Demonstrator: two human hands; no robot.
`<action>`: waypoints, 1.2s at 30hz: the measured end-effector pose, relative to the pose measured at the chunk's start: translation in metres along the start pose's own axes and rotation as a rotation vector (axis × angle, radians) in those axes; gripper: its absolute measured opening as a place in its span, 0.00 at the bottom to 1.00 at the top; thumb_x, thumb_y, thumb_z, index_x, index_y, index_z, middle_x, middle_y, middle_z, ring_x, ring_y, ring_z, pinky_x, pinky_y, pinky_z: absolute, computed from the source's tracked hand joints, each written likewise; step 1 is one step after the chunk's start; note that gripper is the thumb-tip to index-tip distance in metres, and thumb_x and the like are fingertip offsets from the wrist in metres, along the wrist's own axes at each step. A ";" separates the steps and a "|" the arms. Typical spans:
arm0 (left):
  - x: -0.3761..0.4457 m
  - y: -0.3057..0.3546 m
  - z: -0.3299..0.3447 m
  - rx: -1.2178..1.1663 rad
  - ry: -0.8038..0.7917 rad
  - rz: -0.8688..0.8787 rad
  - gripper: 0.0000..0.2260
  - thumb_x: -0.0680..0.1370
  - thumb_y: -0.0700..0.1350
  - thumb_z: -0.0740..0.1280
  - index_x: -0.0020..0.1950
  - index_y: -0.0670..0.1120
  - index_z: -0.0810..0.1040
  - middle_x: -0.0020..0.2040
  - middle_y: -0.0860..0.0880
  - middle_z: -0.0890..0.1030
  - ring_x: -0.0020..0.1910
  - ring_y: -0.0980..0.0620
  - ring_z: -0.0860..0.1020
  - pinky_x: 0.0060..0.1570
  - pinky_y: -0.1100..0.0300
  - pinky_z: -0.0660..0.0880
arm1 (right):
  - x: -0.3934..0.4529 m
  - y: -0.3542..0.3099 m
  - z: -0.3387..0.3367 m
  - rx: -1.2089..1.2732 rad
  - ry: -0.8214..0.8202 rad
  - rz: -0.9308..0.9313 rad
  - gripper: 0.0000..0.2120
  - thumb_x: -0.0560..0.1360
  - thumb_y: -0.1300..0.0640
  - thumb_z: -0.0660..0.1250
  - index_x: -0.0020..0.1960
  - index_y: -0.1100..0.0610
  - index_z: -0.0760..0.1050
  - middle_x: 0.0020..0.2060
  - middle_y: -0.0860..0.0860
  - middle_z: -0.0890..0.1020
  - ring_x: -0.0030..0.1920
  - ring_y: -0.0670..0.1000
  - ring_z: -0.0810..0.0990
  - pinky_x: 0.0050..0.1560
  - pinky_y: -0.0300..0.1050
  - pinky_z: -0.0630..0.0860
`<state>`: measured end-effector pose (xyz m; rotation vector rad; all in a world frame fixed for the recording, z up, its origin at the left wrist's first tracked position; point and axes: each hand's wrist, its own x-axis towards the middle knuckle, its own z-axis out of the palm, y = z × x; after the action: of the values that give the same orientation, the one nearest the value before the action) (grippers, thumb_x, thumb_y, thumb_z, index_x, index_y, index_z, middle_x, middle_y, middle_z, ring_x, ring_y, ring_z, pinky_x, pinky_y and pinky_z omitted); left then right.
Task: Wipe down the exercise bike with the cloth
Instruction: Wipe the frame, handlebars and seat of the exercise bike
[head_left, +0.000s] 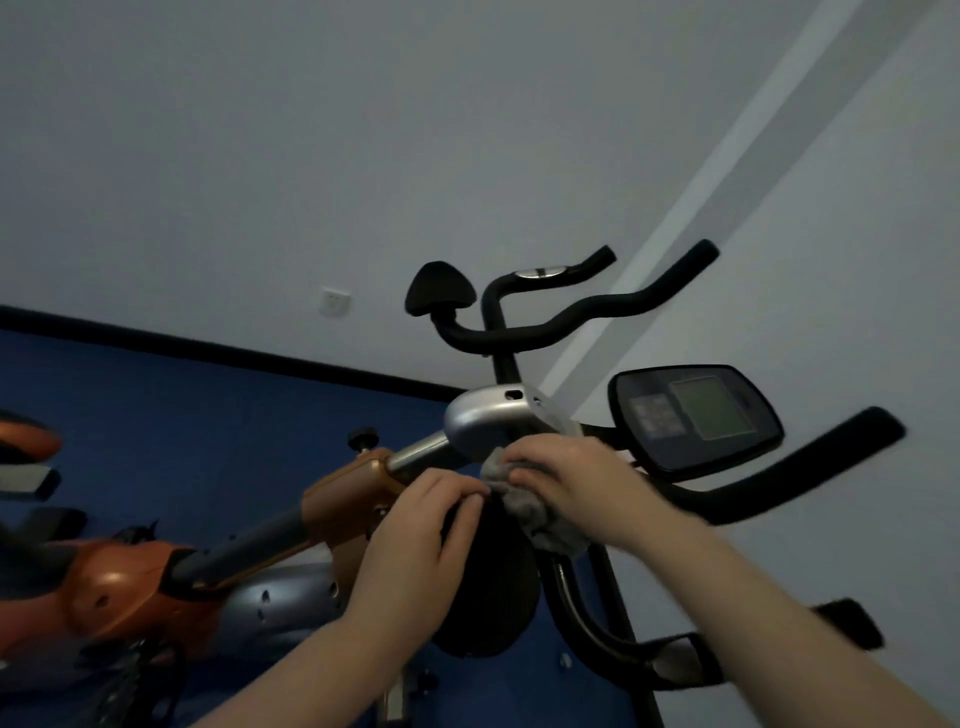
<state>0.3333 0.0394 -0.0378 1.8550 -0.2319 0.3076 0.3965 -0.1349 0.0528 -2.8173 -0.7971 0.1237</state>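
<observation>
An orange and silver exercise bike (343, 499) fills the lower half of the view, tilted. Its black saddle (488, 587) lies under my hands. My right hand (566, 478) grips a grey cloth (540, 514) against the front of the saddle, just below the silver cover (483, 421). My left hand (421, 525) curls its fingers over the saddle's left edge, its fingertips touching the cloth. The black console (696, 415) and black handlebars (571, 317) stand behind and to the right.
A white wall with a socket (335, 301) is behind the bike. Blue floor (182, 405) meets it at a black skirting. Part of another orange machine (26, 441) shows at the left edge. A black pedal with a strap (680, 660) is at lower right.
</observation>
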 end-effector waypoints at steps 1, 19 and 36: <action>0.005 0.004 0.004 -0.013 -0.014 -0.012 0.06 0.81 0.47 0.62 0.49 0.59 0.75 0.48 0.62 0.76 0.51 0.62 0.75 0.50 0.70 0.71 | -0.005 -0.007 0.012 -0.010 0.082 -0.004 0.10 0.79 0.55 0.64 0.59 0.52 0.80 0.55 0.47 0.83 0.56 0.48 0.79 0.58 0.39 0.71; 0.012 -0.004 0.018 -0.016 -0.089 0.008 0.08 0.79 0.52 0.56 0.43 0.59 0.72 0.44 0.61 0.72 0.50 0.60 0.72 0.47 0.69 0.66 | -0.055 0.018 0.010 -0.147 0.483 0.523 0.13 0.80 0.48 0.58 0.62 0.47 0.76 0.57 0.43 0.79 0.61 0.46 0.75 0.75 0.45 0.55; 0.014 -0.006 0.018 0.015 -0.112 0.050 0.07 0.80 0.52 0.56 0.43 0.61 0.69 0.43 0.61 0.71 0.48 0.61 0.70 0.48 0.71 0.65 | -0.012 0.003 0.006 -0.143 0.100 0.302 0.15 0.80 0.45 0.57 0.65 0.39 0.74 0.63 0.39 0.78 0.60 0.46 0.77 0.56 0.45 0.73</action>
<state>0.3506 0.0235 -0.0435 1.8851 -0.3542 0.2412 0.3865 -0.1425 0.0466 -3.0328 -0.3690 -0.0299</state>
